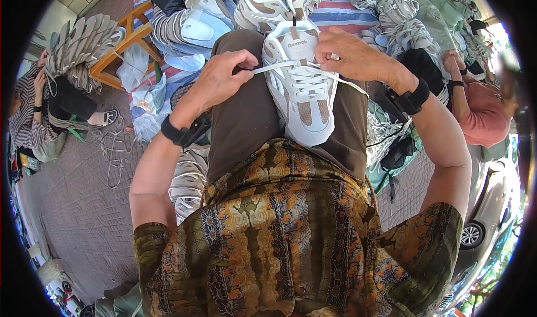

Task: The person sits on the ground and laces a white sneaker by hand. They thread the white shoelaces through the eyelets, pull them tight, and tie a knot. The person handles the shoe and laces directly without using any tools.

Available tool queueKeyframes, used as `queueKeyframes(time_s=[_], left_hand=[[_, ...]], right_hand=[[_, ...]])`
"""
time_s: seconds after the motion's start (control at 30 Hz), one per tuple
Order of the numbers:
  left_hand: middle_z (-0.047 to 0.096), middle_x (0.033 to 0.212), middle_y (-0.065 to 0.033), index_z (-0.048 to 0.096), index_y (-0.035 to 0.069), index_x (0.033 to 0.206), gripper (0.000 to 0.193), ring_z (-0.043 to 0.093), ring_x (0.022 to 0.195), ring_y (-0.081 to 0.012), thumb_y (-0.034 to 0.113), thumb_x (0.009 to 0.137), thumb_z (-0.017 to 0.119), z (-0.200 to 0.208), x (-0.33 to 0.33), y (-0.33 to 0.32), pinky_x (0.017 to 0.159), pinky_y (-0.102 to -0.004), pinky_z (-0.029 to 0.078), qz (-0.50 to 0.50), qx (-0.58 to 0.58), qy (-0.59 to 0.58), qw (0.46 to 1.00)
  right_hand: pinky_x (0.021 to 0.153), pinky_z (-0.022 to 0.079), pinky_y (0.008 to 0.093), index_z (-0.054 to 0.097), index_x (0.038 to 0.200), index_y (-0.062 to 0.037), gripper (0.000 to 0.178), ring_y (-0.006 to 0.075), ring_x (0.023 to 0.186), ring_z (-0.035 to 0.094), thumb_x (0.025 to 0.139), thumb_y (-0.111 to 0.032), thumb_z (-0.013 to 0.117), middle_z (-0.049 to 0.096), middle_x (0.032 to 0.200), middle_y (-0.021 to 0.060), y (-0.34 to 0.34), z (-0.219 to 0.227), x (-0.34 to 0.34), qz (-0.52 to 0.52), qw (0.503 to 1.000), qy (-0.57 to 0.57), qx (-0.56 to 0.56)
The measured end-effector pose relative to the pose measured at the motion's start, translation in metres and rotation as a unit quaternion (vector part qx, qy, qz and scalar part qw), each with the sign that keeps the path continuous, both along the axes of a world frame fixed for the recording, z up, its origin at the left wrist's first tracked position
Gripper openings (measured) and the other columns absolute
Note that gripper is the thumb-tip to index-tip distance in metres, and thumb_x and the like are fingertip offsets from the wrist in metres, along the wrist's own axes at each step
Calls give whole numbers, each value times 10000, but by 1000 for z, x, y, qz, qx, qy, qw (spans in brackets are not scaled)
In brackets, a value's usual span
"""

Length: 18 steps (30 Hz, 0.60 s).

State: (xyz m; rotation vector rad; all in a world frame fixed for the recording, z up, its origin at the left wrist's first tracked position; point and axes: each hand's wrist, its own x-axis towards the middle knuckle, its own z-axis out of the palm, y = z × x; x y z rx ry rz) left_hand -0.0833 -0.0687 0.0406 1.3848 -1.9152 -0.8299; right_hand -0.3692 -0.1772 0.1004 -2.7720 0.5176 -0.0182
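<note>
A white and beige sneaker point(311, 102) rests on my lap, its toe toward me and its tongue pointing away. White lace point(278, 66) crosses its upper in several rows. My left hand point(224, 75), left of the shoe, pinches one lace end and holds it taut out to the side. At the right of the tongue, my right hand point(348, 51) has its fingers closed at the eyelets on the lace, and a loose lace end point(353, 85) hangs below it. The fingertips of my right hand are partly hidden. Both wrists wear black bands.
Another sneaker point(268, 6) stands just beyond my knees. Stacks of beige and white shoe uppers point(196, 29) lie around on a striped cloth point(342, 16). An orange wooden stool point(114, 60) is at the left. People sit at far left and right; a car point(486, 216) is at right.
</note>
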Motion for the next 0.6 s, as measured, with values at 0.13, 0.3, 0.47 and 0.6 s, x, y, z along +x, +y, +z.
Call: queueKeyframes(time_s=[0.13, 0.3, 0.47, 0.6], left_hand=[[632, 775, -13, 620, 7, 1002, 150, 576, 723, -124, 103, 889, 598, 7, 3, -21, 651, -290, 456, -101, 139, 2, 985], [578, 632, -16, 646, 38, 992, 144, 539, 572, -119, 115, 874, 616, 10, 7, -19, 521, -304, 429, -92, 58, -106, 988], [467, 620, -17, 626, 59, 1058, 311, 514, 559, -166, 42, 747, 627, 30, -9, 13, 495, -310, 440, 45, -483, -313, 816], [425, 625, -4, 624, 24, 1112, 397, 481, 549, -142, 12, 716, 609, -5, -1, 38, 480, -278, 423, 46, -482, -351, 801]], right_hand=[[809, 394, 391, 536, 812, -63, 110, 260, 917, 451, 796, -116, 630, 489, 858, 58, 2, -7, -3, -12, 999, -42, -22], [782, 407, 410, 531, 783, -53, 100, 283, 901, 467, 782, -108, 614, 496, 845, 79, 11, -14, 3, -55, 993, -73, -79], [729, 421, 418, 506, 716, -42, 101, 306, 843, 471, 749, -76, 595, 496, 817, 97, 21, -27, 8, -119, 973, -139, -143], [711, 430, 419, 491, 703, -42, 117, 308, 821, 484, 746, -67, 596, 490, 792, 95, 25, -25, 5, -97, 970, -171, -146]])
